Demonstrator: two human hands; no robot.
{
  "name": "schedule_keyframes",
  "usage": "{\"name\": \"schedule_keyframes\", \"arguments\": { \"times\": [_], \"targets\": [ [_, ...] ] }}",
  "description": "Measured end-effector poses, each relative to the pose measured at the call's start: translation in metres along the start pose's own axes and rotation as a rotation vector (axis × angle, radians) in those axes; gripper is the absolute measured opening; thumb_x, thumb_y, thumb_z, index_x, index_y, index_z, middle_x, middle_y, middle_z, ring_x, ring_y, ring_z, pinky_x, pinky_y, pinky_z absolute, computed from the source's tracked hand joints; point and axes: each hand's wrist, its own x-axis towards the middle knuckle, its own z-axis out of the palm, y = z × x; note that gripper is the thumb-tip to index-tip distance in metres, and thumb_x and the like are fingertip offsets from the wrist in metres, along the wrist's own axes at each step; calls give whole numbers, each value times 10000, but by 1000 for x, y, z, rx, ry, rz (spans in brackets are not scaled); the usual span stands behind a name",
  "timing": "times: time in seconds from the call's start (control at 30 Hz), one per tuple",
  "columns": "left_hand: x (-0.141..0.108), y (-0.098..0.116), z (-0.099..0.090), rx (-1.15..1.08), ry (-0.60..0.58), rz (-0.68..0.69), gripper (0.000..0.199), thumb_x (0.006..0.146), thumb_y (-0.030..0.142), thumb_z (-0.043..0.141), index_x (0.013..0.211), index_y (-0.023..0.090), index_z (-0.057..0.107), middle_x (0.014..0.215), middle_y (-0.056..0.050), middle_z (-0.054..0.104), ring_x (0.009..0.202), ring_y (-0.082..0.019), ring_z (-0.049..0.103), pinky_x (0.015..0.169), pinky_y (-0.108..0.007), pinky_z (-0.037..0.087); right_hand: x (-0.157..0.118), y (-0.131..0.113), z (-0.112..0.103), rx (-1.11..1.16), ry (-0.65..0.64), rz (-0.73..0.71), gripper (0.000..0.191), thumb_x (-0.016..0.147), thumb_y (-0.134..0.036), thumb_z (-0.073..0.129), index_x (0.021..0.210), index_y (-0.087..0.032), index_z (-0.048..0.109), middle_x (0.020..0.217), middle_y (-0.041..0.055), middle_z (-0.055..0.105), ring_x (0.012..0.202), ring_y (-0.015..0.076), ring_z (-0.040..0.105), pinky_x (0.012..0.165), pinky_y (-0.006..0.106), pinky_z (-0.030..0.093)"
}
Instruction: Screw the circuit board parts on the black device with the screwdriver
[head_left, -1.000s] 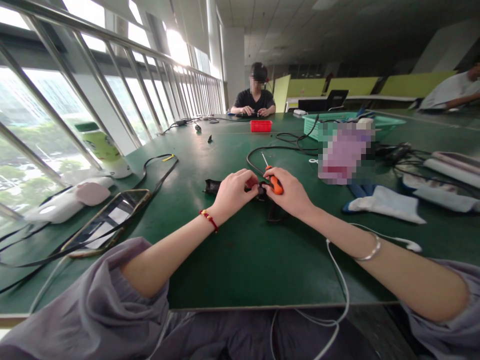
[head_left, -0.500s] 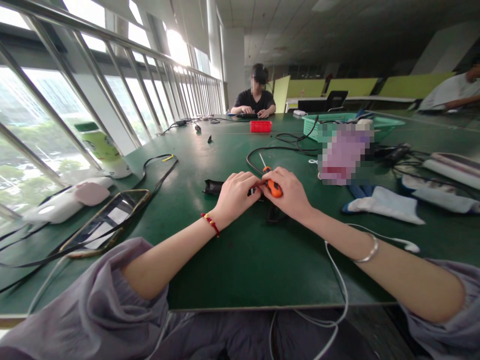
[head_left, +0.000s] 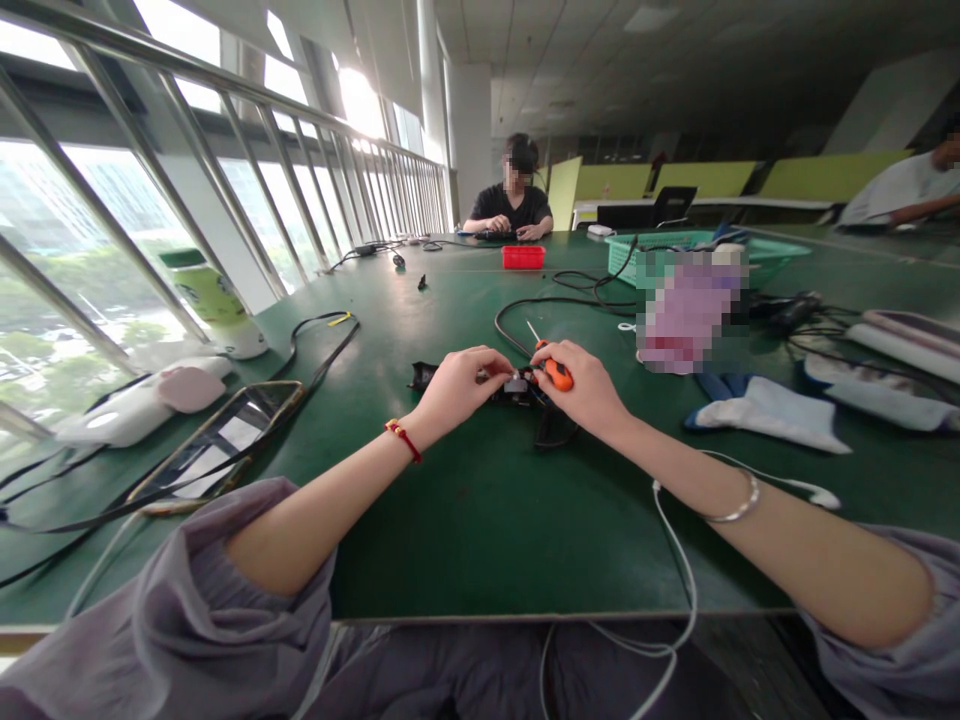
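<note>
A black device (head_left: pixel 517 391) with a grey part near its middle lies on the green table, its left end reaching out past my left hand. My left hand (head_left: pixel 466 385) is closed at the device's left part, thumb and fingertips together; what they pinch is too small to make out. An orange-handled screwdriver (head_left: pixel 555 374) is held in my right hand (head_left: pixel 583 385), its thin shaft pointing up and away from the device. The right fingertips touch the device's right part. Below them lies a black flap (head_left: pixel 553 428).
A phone (head_left: pixel 221 440), black straps and a green cup (head_left: pixel 217 305) are at the left. A red box (head_left: pixel 523 257) stands farther back, before a seated person. Rightward are a green basket (head_left: pixel 626 262), cables, a pixelated pink object (head_left: pixel 686 315) and gloves (head_left: pixel 772 410).
My hands have moved apart a little, uncovering the device's grey middle part. The screwdriver has shifted slightly right with my right hand.
</note>
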Motion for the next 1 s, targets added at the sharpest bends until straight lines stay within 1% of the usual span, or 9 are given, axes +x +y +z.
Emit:
{"name": "schedule_keyframes", "arguments": {
  "times": [0.2,0.27,0.37,0.47,0.57,0.7,0.87,1.0],
  "targets": [
    [2,3,-4,152,-108,38,118,813,152,558,818,169,675,858,-28,673,802,-160,619,736,-263,477,-1,-2,-1,9,1,-17,104,770,-191,544,860,-211,591,869,48,592,852,210,566,807,349,442],
    [2,3,-4,214,-121,61,132,823,152,545,834,174,675,867,-29,669,822,-168,617,756,-272,474,-1,-5,-1,10,11,-33,96,779,-203,549,866,-210,587,869,49,585,856,209,564,798,343,440],
    [1,5,-2,319,-119,75,156,838,152,518,853,174,672,864,-37,660,836,-184,611,758,-286,470,-1,-10,2,10,24,-66,89,805,-269,563,871,-210,576,869,47,581,854,206,560,790,338,429],
    [1,7,-3,377,-136,84,169,840,138,499,865,169,664,853,-43,649,836,-190,605,742,-284,465,1,-13,7,-3,19,-54,130,816,-344,573,838,-217,558,848,38,587,825,203,553,785,343,410],
    [1,6,-6,369,-174,126,166,841,130,492,867,166,651,852,-42,642,830,-180,598,725,-271,457,4,-13,12,-12,21,0,148,804,-360,587,807,-220,540,822,35,585,805,204,542,779,344,396],
    [2,2,-9,341,-200,163,150,833,123,496,857,161,639,844,-38,641,813,-171,590,717,-263,451,7,-10,16,-27,53,44,182,769,-369,627,819,-221,534,844,39,578,834,216,537,806,358,385],
    [3,1,-9,261,-181,120,137,818,139,510,839,163,643,828,-27,644,778,-159,598,700,-256,458,8,-6,21,19,-15,54,193,779,-388,608,833,-222,525,865,47,575,828,214,535,783,353,401],
    [3,-2,-8,178,-168,84,139,801,137,516,848,160,645,837,-27,655,758,-152,611,696,-257,472,9,-1,26,36,-24,91,240,768,-433,612,835,-223,519,877,52,565,843,222,528,769,359,412]
  ]
}}
